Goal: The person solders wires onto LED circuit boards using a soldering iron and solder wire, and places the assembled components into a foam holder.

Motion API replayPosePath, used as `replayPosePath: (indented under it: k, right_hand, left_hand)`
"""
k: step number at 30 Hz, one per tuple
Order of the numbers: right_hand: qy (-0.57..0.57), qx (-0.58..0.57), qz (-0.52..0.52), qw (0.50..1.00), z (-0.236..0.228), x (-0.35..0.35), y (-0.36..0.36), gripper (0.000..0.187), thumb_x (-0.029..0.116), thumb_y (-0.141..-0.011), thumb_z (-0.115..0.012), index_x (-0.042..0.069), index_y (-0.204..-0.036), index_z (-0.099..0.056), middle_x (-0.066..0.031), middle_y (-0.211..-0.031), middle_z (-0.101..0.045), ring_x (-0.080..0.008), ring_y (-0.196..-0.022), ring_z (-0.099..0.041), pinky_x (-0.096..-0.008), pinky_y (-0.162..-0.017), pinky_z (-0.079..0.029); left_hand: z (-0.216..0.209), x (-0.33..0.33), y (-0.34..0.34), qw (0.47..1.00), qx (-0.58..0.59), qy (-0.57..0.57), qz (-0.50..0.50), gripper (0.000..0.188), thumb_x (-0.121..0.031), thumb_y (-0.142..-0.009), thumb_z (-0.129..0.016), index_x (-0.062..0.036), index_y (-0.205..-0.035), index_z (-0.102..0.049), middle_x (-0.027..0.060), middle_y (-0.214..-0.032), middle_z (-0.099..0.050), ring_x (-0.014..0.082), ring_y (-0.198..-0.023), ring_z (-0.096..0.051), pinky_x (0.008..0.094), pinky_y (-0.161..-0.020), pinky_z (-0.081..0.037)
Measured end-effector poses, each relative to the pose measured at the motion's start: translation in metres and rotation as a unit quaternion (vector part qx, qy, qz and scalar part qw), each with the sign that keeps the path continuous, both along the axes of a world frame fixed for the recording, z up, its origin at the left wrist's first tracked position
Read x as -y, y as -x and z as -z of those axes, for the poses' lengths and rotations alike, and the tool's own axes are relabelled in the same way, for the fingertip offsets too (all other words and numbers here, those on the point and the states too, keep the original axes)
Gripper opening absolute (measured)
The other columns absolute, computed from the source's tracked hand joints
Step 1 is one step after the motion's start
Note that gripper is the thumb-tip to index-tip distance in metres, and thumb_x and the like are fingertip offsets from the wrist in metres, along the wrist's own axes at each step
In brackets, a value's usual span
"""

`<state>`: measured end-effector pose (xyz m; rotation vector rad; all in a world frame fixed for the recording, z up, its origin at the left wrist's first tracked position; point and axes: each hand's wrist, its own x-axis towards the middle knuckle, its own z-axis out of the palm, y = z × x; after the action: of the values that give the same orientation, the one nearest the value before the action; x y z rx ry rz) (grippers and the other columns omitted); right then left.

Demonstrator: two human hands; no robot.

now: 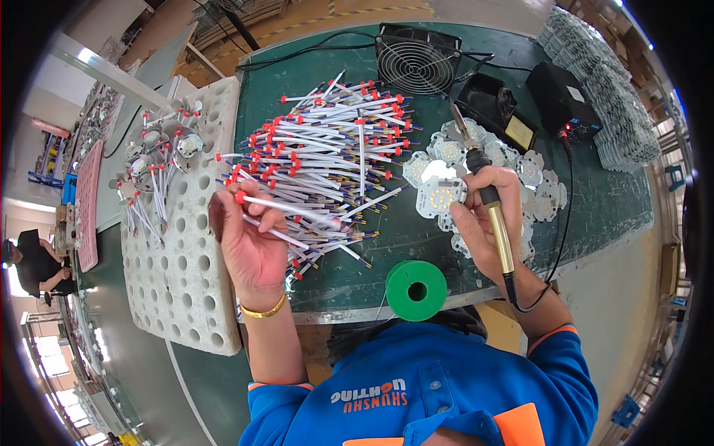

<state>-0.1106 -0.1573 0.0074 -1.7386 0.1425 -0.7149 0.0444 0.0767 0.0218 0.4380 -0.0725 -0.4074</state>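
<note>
My left hand is closed on a white-sleeved wire with a red collar near its end, at the lower left of a heap of similar wires. Another white wire lies under my fingers; whether I grip it too, I cannot say. My right hand grips a soldering iron, its tip pointing up and away. Thumb and fingers of that hand also pinch a white LED board, its ring of yellow dots facing up. More round LED boards lie scattered under and beyond it.
Behind stand a black fan, an iron holder with sponge and a black soldering station. Stacked boards fill the far right. A green solder spool sits at the front edge. Left, a holed foam block carries wired discs.
</note>
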Motion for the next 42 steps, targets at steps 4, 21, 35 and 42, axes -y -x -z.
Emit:
replayPosePath:
  k: [4, 21, 35, 42]
  right_hand:
    - [0.064, 0.017, 0.010, 0.998, -0.001, 0.001, -0.006, 0.029, -0.002, -0.078, -0.058, 0.003, -0.101, -0.042, -0.0031, -0.074, -0.046, -0.0067, -0.061, -0.048, -0.0205, -0.054, -0.040]
    - [-0.168, 0.085, -0.051, 0.981, -0.015, -0.005, -0.031, 0.036, 0.000, -0.082, -0.059, 0.004, -0.109, -0.036, -0.0071, -0.097, -0.042, -0.0110, -0.078, -0.053, -0.0245, -0.067, -0.049]
    - [-0.186, 0.105, -0.025, 0.977, -0.007, -0.004, -0.033, 0.038, -0.002, -0.079, -0.063, 0.004, -0.106, -0.036, -0.0064, -0.094, -0.042, -0.0105, -0.080, -0.054, -0.0225, -0.067, -0.050]
    - [-0.153, 0.093, -0.013, 0.984, -0.004, -0.004, -0.031, 0.037, 0.000, -0.079, -0.064, 0.005, -0.105, -0.038, -0.0058, -0.093, -0.043, -0.0081, -0.075, -0.051, -0.0205, -0.063, -0.047]
  left_hand:
    - [0.004, 0.020, 0.002, 0.997, -0.029, -0.066, -0.002, 0.018, -0.025, -0.091, -0.050, -0.0074, -0.090, -0.054, 0.0023, -0.084, -0.055, 0.0062, -0.061, -0.043, 0.0186, -0.047, -0.034]
    - [-0.001, 0.086, 0.027, 0.931, 0.044, -0.174, 0.319, 0.025, -0.014, -0.081, -0.066, -0.0038, -0.102, -0.056, 0.0065, -0.085, -0.062, 0.0062, -0.066, -0.052, 0.0183, -0.058, -0.043]
    - [0.003, 0.091, 0.035, 0.907, 0.070, -0.197, 0.366, 0.023, -0.018, -0.085, -0.062, -0.0008, -0.100, -0.055, 0.0059, -0.075, -0.058, 0.0092, -0.058, -0.051, 0.0196, -0.049, -0.036]
    - [0.004, 0.090, 0.037, 0.912, 0.071, -0.204, 0.349, 0.023, -0.019, -0.085, -0.062, -0.0012, -0.098, -0.056, 0.0052, -0.074, -0.058, 0.0082, -0.057, -0.049, 0.0194, -0.049, -0.036]
